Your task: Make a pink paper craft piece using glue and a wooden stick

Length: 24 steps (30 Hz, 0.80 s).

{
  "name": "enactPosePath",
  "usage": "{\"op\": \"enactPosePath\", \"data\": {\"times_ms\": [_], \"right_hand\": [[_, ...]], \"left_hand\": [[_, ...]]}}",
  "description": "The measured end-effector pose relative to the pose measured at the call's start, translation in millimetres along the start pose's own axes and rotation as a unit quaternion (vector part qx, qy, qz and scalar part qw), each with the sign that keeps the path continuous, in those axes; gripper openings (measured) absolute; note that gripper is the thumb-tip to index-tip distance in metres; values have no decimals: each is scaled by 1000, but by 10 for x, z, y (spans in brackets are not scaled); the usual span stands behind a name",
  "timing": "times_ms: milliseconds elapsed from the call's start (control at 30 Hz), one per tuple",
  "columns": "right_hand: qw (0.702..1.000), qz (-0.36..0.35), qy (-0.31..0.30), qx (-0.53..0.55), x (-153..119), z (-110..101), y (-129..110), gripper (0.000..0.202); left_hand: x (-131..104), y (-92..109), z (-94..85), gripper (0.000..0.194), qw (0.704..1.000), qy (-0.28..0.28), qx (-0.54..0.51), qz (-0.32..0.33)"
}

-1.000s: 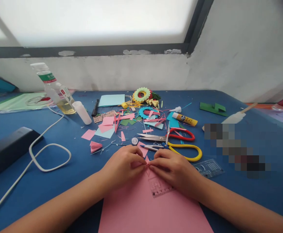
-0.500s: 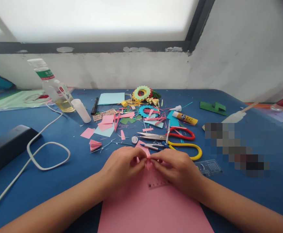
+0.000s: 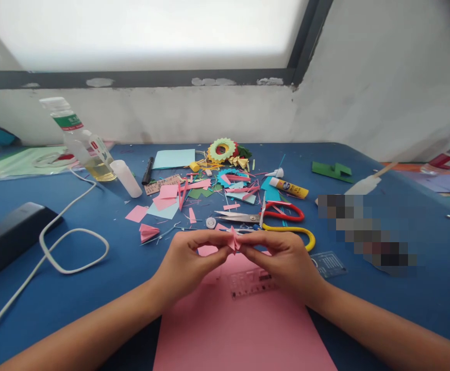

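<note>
Between both hands is a small folded pink paper piece (image 3: 233, 241), its pleats fanned into points. My left hand (image 3: 192, 263) pinches its left side between thumb and forefinger. On the opposite side my right hand (image 3: 281, 260) pinches it the same way. Beneath the hands lies a large pink sheet (image 3: 244, 330) with a clear ruler (image 3: 250, 283) on it. Just beyond are scissors with one red and one yellow handle (image 3: 282, 211), partly hidden by my right hand. Another folded pink piece (image 3: 148, 233) rests on the table to the left.
Paper scraps (image 3: 166, 198) lie across the middle, with a glue stick (image 3: 288, 188) and paper rings (image 3: 222, 150) behind. At left stand a bottle (image 3: 87, 149) and a white tube (image 3: 126, 179), near a white cable (image 3: 76, 270) and a black device (image 3: 16, 237).
Both hands have risen slightly off the sheet with the folded pink paper, which now shows its fanned points. More of the clear ruler shows below them. The view has shifted a little.
</note>
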State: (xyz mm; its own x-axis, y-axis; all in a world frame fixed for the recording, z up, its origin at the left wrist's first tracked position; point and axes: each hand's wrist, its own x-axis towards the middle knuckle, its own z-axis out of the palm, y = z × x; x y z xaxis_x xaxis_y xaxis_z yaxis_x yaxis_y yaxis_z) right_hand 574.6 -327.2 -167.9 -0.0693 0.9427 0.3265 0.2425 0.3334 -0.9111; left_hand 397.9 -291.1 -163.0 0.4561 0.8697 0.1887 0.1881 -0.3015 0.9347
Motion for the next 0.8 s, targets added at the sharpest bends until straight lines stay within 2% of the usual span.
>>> {"op": "enactPosePath", "data": {"times_ms": [133, 233, 333, 433, 500, 633, 800], "right_hand": [[996, -75, -4, -51, 15, 0, -1, 14], [989, -101, 0, -109, 15, 5, -14, 11], [993, -72, -10, -98, 10, 16, -42, 9], [999, 26, -21, -33, 7, 28, -73, 3], [996, 83, -27, 35, 10, 32, -83, 7], [984, 122, -36, 123, 25, 30, -67, 14], [981, 129, -56, 130, 21, 24, -39, 12]], "left_hand": [[7, 2, -10, 14, 996, 7, 59, 67], [10, 23, -7, 11, 991, 18, 82, 105], [3, 47, 6, 9, 998, 5, 51, 48], [9, 56, 19, 10, 996, -33, -67, -57], [24, 59, 23, 10, 983, -49, -149, -95], [48, 71, 25, 11, 965, -62, -218, -130], [40, 37, 31, 17, 962, -69, -230, -132]]}}
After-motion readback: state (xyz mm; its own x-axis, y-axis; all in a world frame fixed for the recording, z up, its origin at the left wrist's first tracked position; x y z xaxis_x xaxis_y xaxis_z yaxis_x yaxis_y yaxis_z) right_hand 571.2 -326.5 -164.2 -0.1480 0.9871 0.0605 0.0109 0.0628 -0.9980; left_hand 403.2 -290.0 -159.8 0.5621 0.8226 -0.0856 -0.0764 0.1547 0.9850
